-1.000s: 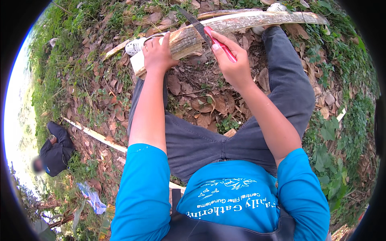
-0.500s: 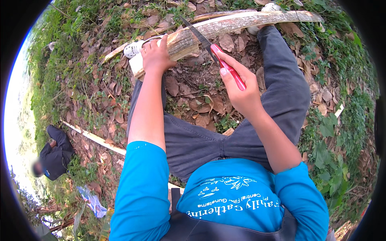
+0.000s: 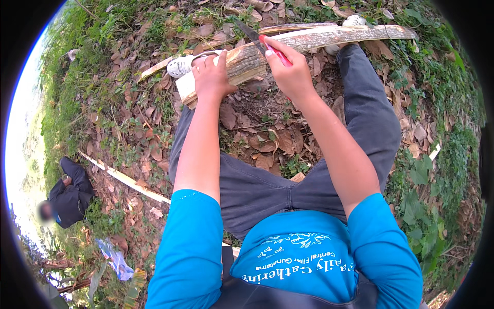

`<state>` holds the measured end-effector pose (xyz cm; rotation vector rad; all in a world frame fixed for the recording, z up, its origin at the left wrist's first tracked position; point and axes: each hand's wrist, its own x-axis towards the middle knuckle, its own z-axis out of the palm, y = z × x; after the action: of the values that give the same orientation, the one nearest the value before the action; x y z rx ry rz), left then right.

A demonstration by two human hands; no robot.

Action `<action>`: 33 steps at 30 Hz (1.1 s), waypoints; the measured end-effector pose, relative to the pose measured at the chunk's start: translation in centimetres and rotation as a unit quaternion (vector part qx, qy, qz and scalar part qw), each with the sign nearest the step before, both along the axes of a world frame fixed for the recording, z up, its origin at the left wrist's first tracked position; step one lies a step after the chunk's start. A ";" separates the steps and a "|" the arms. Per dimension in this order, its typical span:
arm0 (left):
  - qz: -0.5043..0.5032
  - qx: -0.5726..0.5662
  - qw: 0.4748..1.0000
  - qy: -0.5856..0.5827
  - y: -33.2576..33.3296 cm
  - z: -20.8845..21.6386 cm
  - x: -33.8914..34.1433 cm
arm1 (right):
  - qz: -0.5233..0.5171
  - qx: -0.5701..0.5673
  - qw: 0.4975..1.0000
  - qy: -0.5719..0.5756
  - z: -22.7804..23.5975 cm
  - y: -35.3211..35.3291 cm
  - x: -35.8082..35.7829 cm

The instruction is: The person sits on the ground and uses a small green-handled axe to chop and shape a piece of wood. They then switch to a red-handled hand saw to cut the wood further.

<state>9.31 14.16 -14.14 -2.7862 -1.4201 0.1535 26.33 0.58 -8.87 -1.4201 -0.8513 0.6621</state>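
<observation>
A long split log [image 3: 329, 38] with rough grey bark and pale bare wood lies crosswise at the far side, between my outstretched legs. My left hand [image 3: 211, 80] is clasped over its left end, beside the pale cut face. In my right hand [image 3: 293, 74] is a saw [image 3: 251, 34] with a red handle and a dark tapered blade. The blade lies across the log's upper side, right of my left hand, its tip pointing away to the far left. The blade's teeth are too small to make out.
White perforated shoes [image 3: 180, 66] on my feet touch the log near both ends. A thin wood strip [image 3: 123, 177] lies at left, near a seated person [image 3: 72, 198] in dark clothes. A crumpled plastic bag [image 3: 117, 261] sits lower left. Dry leaves and green plants cover the ground.
My right hand has pushed the saw forward and slightly left, so its handle is now close to the log. My left hand stays on the log's left end. The view has shifted slightly.
</observation>
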 end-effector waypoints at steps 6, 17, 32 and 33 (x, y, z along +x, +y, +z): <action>0.003 0.012 1.000 0.008 0.1 -0.1 -0.4 | -0.004 -0.030 0.998 -0.050 -0.4 2.0 -0.8; 0.006 -0.017 1.000 0.020 0.3 1.1 0.0 | 0.047 -0.057 0.997 0.008 5.2 -16.3 -2.5; -0.003 0.001 1.000 -0.006 0.5 -0.1 -0.5 | -0.029 -0.020 0.999 -0.041 -1.8 2.3 -0.7; -0.004 0.004 1.000 -0.009 0.4 -0.1 -0.5 | -0.022 0.014 1.000 -0.007 -2.2 1.2 -0.8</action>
<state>8.82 14.55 -14.26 -2.7934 -1.4109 0.1233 25.51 1.76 -11.03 -1.4153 -0.8343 0.6050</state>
